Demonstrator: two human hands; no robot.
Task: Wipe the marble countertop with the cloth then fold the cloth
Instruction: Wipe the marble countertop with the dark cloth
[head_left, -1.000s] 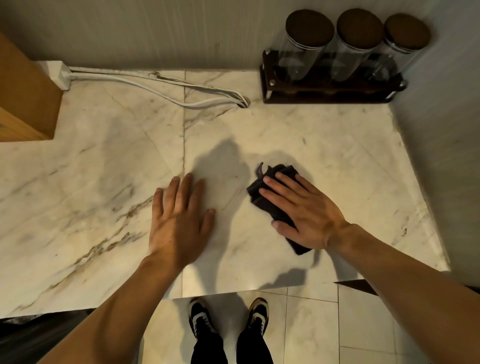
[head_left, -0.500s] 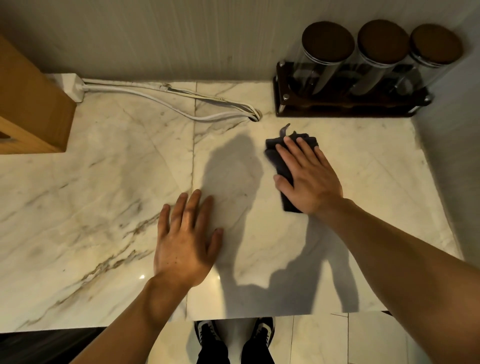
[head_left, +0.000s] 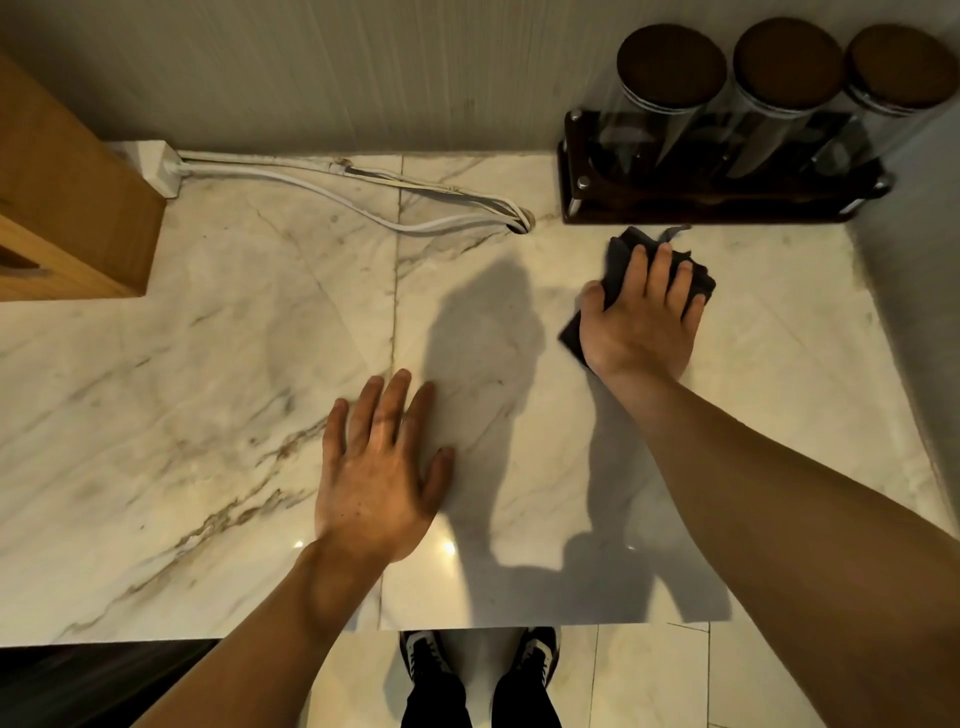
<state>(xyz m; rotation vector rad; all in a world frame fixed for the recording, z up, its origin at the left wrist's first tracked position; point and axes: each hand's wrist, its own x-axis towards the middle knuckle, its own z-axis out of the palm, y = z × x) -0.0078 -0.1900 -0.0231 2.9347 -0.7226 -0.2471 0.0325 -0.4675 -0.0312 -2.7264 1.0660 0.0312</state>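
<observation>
A dark, bunched cloth (head_left: 621, 260) lies on the white veined marble countertop (head_left: 208, 389), far right, just in front of the jar rack. My right hand (head_left: 641, 322) presses down on it, fingers spread over the cloth and thumb hooked around its left side; most of the cloth is hidden under the hand. My left hand (head_left: 382, 478) rests flat on the bare marble near the front middle, fingers apart, holding nothing.
A dark wooden rack (head_left: 717, 200) with three glass jars stands at the back right against the wall. White cables (head_left: 363, 192) run from a power strip (head_left: 156, 166) into a hole in the counter. A wooden box (head_left: 62, 208) sits back left. The counter's front edge is below my left wrist.
My right hand has slid the cloth away from me and to the right, from the counter's middle up to the jar rack. The left hand has stayed flat in place.
</observation>
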